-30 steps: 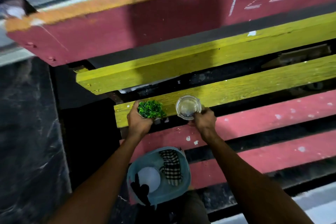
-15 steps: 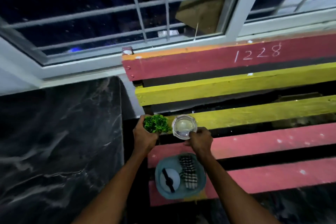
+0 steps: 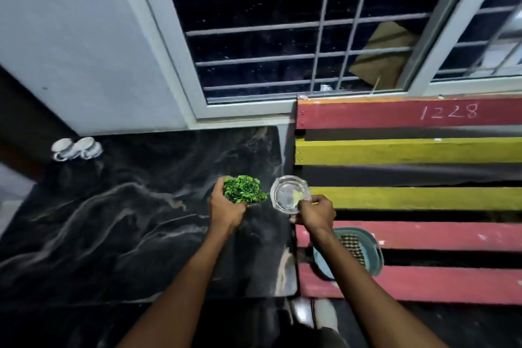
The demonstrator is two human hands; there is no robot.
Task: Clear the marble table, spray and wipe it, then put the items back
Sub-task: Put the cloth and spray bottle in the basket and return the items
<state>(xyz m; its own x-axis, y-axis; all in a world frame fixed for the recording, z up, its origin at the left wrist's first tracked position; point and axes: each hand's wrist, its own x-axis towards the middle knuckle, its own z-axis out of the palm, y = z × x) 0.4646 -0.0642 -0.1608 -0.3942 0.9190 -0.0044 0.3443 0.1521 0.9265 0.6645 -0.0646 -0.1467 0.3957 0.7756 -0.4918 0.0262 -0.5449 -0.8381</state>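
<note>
From the head view we see the left hand (image 3: 226,210) with fingers curled round the small green plant (image 3: 244,189), held above the marble table (image 3: 113,220). Just right of those fingers, the right hand (image 3: 316,213) pinches the glass ashtray (image 3: 288,192) by its near rim, over the table's right edge beside the slatted bench (image 3: 409,150).

- A barred window (image 3: 296,37) with a white frame is standing well beyond both hands.
- A bench of red and yellow slats (image 3: 409,150) is stretching out right of the right hand, chalked "1228" (image 3: 449,111) on its top slat.
- A pale wall (image 3: 79,51) is rising far left of the left hand.
</note>
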